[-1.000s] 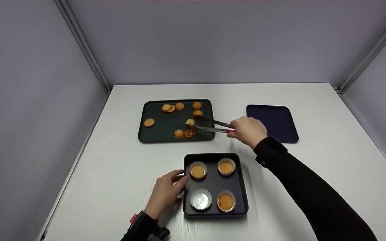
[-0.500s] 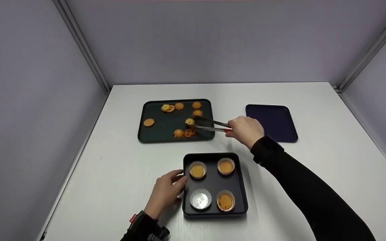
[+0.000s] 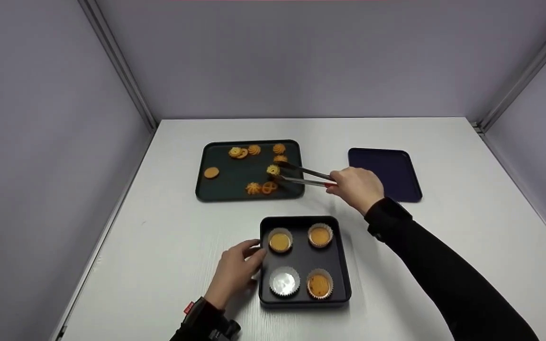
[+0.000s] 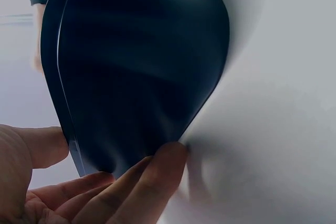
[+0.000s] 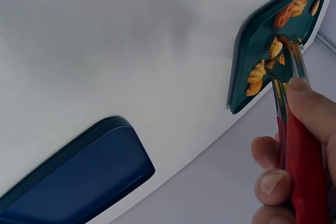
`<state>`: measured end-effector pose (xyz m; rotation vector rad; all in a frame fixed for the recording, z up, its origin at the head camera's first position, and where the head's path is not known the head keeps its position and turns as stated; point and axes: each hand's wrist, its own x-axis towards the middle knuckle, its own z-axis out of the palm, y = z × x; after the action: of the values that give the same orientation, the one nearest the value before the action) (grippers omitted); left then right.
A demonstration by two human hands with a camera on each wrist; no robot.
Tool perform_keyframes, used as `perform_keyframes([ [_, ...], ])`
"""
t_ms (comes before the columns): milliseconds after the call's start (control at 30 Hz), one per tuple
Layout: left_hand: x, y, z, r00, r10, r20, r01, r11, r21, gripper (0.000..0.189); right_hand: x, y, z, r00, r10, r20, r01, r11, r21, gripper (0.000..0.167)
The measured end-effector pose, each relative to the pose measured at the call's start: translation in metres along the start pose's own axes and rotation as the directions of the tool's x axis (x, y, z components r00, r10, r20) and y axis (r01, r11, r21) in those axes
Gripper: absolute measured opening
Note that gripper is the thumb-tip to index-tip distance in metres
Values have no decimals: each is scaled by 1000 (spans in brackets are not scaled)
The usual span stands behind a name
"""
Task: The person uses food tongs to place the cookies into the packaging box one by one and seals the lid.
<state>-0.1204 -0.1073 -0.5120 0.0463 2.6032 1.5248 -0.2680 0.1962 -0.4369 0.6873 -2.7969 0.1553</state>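
Note:
My right hand [image 3: 359, 188] holds metal tongs [image 3: 308, 183] with red handles [image 5: 304, 166]. Their tips reach over the dark green tray [image 3: 230, 185] beside a pale swirl cookie [image 3: 273, 170]; whether both tips touch it cannot be made out. Near them lie more swirl cookies [image 3: 253, 188] and a pretzel-shaped cookie [image 3: 269, 187]. My left hand [image 3: 235, 271] grips the left side of a dark square baking pan [image 3: 301, 258], thumb on its rim and fingers against the outer wall [image 4: 136, 77]. Inside stand paper-lined cups; three hold a round cookie, and the front-left cup [image 3: 284, 282] shows a bare silvery bottom.
A dark blue tray [image 3: 386, 173] lies at the back right, behind my right hand. On the green tray's left is a round flat cookie [image 3: 211, 172], with a cluster of cookies [image 3: 237, 152] towards the back. Grey panels [image 3: 282, 61] border the white table.
The pale swirl cookie has shifted slightly right and away from me along with the tong tips. My right hand has moved a little right. My left hand and the pan are unmoved.

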Motion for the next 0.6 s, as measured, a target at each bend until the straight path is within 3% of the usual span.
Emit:
perform_keyframes([
  [600,-1,2,0,1000,-5,1,5,1000,6,44,-33,20,-13,985,-86,-148,94,995,44,28],
])
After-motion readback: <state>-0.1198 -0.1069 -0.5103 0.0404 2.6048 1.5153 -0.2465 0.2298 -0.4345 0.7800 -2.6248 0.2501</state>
